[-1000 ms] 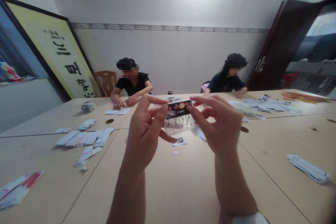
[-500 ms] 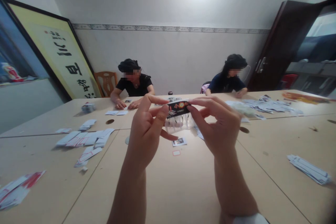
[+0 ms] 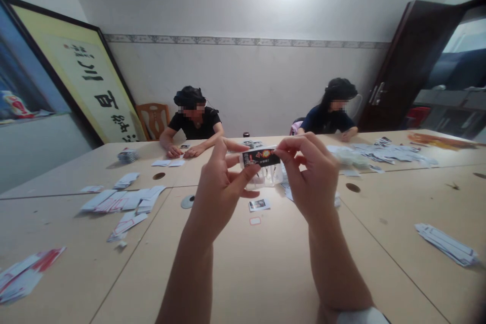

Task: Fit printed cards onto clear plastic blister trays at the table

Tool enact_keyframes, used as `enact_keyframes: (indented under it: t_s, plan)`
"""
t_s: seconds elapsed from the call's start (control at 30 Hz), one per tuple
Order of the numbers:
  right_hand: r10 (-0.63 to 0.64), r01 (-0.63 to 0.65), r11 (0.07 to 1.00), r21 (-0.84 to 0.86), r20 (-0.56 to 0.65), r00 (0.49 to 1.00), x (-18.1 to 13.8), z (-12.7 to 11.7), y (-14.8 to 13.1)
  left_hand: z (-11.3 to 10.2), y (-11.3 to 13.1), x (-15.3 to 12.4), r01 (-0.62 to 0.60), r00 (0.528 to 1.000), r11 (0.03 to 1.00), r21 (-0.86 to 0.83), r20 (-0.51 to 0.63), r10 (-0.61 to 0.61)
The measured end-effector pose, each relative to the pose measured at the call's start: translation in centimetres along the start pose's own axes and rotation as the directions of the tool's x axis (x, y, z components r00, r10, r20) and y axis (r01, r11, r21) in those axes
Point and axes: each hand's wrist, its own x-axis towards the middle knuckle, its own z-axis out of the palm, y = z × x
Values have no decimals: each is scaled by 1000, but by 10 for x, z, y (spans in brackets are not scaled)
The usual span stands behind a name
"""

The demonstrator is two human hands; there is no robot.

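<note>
Between my hands, above the table, is a small clear plastic packet (image 3: 271, 176) with a black printed label (image 3: 261, 157) across its top. Thin dark items show through the clear part; their kind I cannot make out. My left hand (image 3: 222, 187) grips the packet's left side, thumb across the front. At the label's upper right corner, my right hand (image 3: 313, 177) pinches the edge between thumb and fingertips. Beneath them on the table lie a small printed picture card (image 3: 259, 205) and a red-bordered sticker (image 3: 255, 221).
White paper pieces (image 3: 121, 200) lie in piles to the left. A heap of papers (image 3: 391, 154) is at the back right, and a stack of strips (image 3: 446, 244) nearer right. Two people (image 3: 195, 121) (image 3: 330, 116) sit across the table (image 3: 261, 278).
My left thumb has slid right across the packet's front, and the label now lies flatter. My right hand has shifted slightly, still pinching the corner. The person on the left has moved a little.
</note>
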Motion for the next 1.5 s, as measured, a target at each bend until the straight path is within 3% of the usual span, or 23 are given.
enact_keyframes:
  t_s: [0.2,0.53,0.9,1.5]
  plan:
    - [-127,128,988,-88,15,992,1,2,1,1,-5,2,-57,998,992,108,-33,61]
    - [-18,19,1000,-4,150,989,1,11,9,4,-14,8,-180,962,893,412,-114,247]
    - [15,-9,999,-46,141,990,-1,19,11,3,-16,12,-167,968,892,419,-102,229]
    - [168,-176,984,0,291,942,-1,9,5,5,-23,16,-160,972,896,414,-92,216]
